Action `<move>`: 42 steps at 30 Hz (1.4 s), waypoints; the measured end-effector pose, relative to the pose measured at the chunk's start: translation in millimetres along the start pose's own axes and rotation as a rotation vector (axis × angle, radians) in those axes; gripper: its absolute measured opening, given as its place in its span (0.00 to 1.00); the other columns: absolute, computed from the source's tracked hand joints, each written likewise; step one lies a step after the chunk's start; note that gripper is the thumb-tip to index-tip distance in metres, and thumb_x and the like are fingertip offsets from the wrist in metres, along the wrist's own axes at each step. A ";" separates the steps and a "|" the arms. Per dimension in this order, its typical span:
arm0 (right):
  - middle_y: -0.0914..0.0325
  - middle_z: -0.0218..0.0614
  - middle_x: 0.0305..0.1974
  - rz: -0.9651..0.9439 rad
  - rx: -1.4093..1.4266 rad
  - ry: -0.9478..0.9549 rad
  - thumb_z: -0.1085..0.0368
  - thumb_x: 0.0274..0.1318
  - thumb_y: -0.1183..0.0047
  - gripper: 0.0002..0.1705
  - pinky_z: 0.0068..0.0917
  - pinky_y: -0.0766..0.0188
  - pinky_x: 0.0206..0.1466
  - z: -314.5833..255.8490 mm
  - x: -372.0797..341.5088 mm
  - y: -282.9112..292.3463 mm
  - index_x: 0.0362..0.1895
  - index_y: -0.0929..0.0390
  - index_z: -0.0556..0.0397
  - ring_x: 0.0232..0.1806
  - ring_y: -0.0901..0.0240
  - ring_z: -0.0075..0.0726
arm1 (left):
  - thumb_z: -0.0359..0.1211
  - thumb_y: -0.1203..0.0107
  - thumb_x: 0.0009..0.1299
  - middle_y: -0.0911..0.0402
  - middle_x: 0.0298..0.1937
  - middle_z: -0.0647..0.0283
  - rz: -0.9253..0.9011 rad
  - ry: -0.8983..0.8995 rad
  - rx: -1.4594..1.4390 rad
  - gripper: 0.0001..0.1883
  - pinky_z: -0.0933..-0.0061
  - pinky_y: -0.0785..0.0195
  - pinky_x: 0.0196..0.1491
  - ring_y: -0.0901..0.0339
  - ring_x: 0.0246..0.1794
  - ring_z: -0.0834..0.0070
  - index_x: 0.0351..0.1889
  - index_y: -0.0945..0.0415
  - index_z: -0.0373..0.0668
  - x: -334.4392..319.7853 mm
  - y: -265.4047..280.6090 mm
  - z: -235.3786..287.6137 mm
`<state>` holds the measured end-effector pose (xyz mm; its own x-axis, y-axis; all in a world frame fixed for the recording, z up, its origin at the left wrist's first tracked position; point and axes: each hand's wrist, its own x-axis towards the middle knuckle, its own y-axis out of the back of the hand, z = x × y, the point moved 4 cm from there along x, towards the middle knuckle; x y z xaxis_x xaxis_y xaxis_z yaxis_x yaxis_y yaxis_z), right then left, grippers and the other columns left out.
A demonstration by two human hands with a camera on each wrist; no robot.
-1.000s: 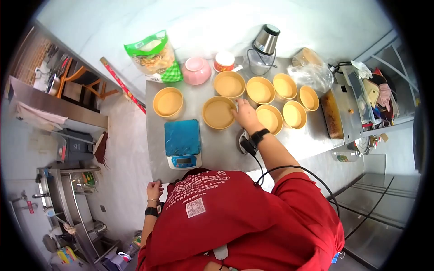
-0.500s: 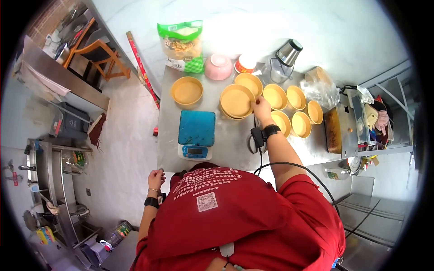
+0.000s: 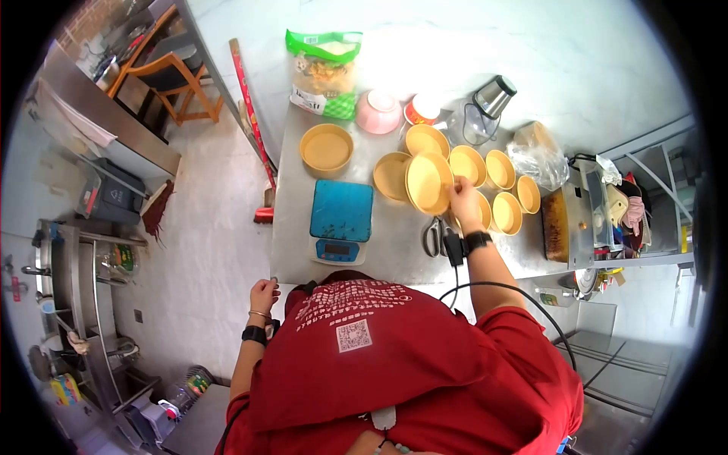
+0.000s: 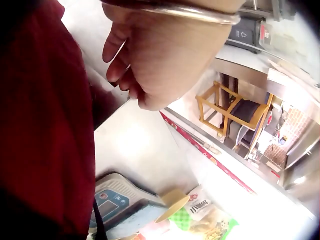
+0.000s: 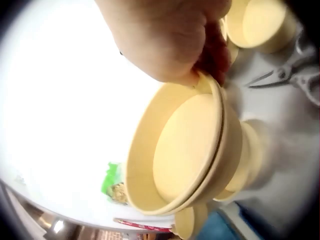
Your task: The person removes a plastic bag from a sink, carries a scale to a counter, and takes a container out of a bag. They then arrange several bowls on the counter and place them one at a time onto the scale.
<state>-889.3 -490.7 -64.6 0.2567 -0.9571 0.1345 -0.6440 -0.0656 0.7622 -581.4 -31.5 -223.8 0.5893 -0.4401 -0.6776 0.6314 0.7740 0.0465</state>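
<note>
My right hand (image 3: 467,203) pinches the rim of a yellow paper bowl (image 3: 428,184), tilted above the table. In the right wrist view a double rim shows, one bowl (image 5: 185,150) nested inside another; thumb and fingers are at the rim. Another paper bowl (image 3: 389,179) sits on the table, partly hidden behind the held ones. Several more bowls, such as one in the back row (image 3: 426,141), stand around the hand. My left hand (image 3: 264,296) hangs by the table's front left edge, fingers loosely curled and holding nothing, as the left wrist view also shows.
A kitchen scale (image 3: 341,214) with a blue top stands left of the bowls, near a separate bowl (image 3: 326,148). Scissors (image 3: 434,238) lie by the right wrist. Along the wall are a food bag (image 3: 324,76), a pink bowl (image 3: 378,112) and a blender (image 3: 489,106).
My right hand has lifted the nested bowls by the rim and carried them to the right, tilting them. A bowl stays behind on the table. The left hand still hangs at the edge.
</note>
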 end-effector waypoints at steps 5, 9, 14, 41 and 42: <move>0.27 0.36 0.18 -0.130 -0.153 0.015 0.63 0.45 0.43 0.10 0.29 0.32 0.26 21.7 -64.1 5.9 0.25 0.28 0.55 0.21 0.28 0.32 | 0.39 0.45 0.63 0.25 0.23 0.67 -0.014 0.002 -0.013 0.12 0.82 0.36 0.21 0.27 0.21 0.80 0.23 0.29 0.43 6.6 1.8 0.6; 0.26 0.43 0.21 -0.192 -0.154 -0.144 0.60 0.44 0.45 0.11 0.39 0.32 0.33 32.3 -82.7 -11.3 0.24 0.26 0.55 0.27 0.28 0.51 | 0.39 0.45 0.63 0.25 0.21 0.65 -0.084 0.013 -0.020 0.12 0.82 0.37 0.19 0.28 0.18 0.80 0.22 0.30 0.42 19.7 4.4 -1.8; 0.25 0.48 0.24 -0.064 -0.240 -0.015 0.58 0.45 0.50 0.13 0.40 0.31 0.35 27.1 -72.0 -22.9 0.26 0.23 0.56 0.29 0.28 0.56 | 0.38 0.45 0.62 0.26 0.20 0.64 -0.124 0.021 0.024 0.13 0.82 0.38 0.18 0.29 0.17 0.78 0.21 0.31 0.41 21.2 5.5 7.2; 0.27 0.35 0.19 0.043 0.503 -1.025 0.48 0.55 0.54 0.23 0.24 0.38 0.17 126.2 -222.1 35.9 0.25 0.27 0.56 0.14 0.35 0.25 | 0.40 0.46 0.64 0.31 0.16 0.65 -0.154 -0.023 0.167 0.15 0.80 0.41 0.13 0.35 0.11 0.80 0.24 0.31 0.39 53.2 21.9 25.4; 0.27 0.33 0.17 -0.037 0.213 -0.815 0.49 0.53 0.51 0.22 0.26 0.36 0.20 109.5 -211.5 32.3 0.22 0.27 0.56 0.13 0.35 0.26 | 0.40 0.46 0.64 0.33 0.16 0.67 -0.131 -0.046 0.109 0.14 0.81 0.46 0.11 0.39 0.10 0.82 0.24 0.31 0.40 58.1 26.4 29.7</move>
<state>-1043.3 -321.2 -137.7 -0.2673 -0.8520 -0.4501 -0.7886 -0.0750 0.6104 -515.5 -50.2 -240.1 0.5189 -0.5561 -0.6492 0.7539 0.6557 0.0409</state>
